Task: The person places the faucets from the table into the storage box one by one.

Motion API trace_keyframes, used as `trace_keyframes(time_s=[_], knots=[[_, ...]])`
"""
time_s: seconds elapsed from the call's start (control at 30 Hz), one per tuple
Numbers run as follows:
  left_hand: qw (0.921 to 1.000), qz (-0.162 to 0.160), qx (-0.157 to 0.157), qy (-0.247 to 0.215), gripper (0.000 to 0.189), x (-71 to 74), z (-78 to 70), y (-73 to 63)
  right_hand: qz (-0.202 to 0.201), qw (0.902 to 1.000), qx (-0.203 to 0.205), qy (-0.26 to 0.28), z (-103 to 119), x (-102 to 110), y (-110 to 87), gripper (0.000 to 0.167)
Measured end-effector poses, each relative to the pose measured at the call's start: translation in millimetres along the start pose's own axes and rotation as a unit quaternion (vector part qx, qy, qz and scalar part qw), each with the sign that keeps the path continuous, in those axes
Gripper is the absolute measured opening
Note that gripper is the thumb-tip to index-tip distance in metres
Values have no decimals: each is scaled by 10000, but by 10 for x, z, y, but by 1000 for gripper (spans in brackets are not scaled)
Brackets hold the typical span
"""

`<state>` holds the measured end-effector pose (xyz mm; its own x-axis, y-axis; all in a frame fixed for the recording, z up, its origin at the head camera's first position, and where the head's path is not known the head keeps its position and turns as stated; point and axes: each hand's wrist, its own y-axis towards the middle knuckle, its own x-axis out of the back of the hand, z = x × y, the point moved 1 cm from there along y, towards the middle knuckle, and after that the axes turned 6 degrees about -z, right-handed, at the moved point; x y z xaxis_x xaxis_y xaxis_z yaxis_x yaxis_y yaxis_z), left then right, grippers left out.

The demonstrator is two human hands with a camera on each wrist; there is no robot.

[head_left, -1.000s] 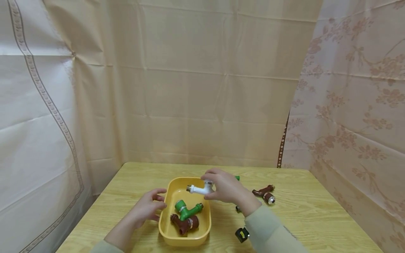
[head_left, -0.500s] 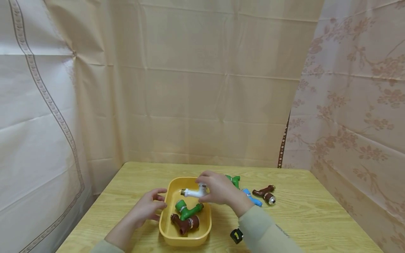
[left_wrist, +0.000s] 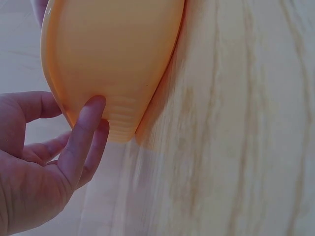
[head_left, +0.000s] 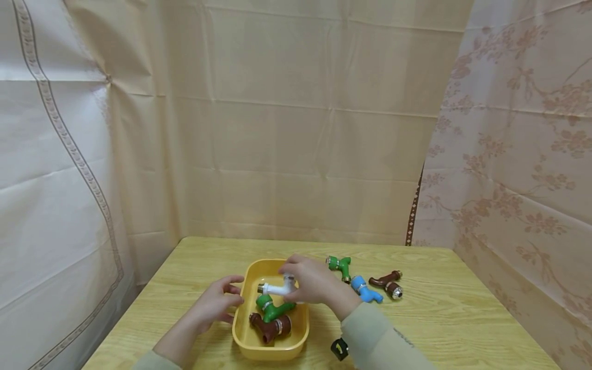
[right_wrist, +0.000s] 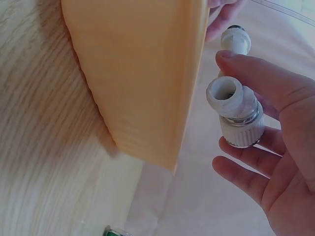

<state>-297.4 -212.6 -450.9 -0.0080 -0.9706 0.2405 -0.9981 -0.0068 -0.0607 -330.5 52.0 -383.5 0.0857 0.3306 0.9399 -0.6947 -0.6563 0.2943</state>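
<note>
1. Light wooden table (head_left: 439,318) enclosed by beige curtains (head_left: 300,128).
2. Right hand (head_left: 310,281) grips white tap (head_left: 276,289) above yellow tub (head_left: 270,352).
3. Left hand (head_left: 214,304), fingers relaxed, touches the tub's side.

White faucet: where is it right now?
Head view: the white faucet is held in the right hand over the yellow tray, just above the green faucet.

Makeshift recording booth: wooden table (head_left: 444,318) enclosed by hung cloth sheets (head_left: 300,128).

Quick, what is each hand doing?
Left hand: open, fingers touching the yellow tub.
Right hand: holding the white tap over the tub.
</note>
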Motion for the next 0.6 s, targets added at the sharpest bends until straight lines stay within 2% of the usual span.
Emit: trace_keyframes(time_s=[0.3, 0.6], knots=[[9999, 102, -53, -100, 63, 1, -12, -12, 236, 9995, -179, 113, 45, -77, 21, 55], [9998, 120, -10, -140, 63, 7, -2, -15, 276, 9996, -83, 32, 87, -154, 33, 56]])
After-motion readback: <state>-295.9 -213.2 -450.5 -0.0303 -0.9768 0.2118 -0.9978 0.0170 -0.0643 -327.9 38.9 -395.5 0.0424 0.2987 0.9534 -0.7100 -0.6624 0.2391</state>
